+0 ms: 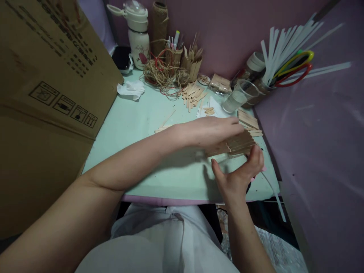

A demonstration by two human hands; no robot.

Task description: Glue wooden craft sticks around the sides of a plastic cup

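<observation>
My left hand reaches across the pale green table and grips a flat panel of glued wooden craft sticks from above, fingers curled over its edge. From below, my right hand meets the same panel, thumb and fingers cupped round its lower right end. The panel hovers just above the table near its right front corner. More loose sticks lie just behind it.
A large cardboard box walls the left side. At the back stand a white bottle, tangled twine, a scattered stick pile, a clear cup and a jar of white strips. Crumpled tissue lies back left.
</observation>
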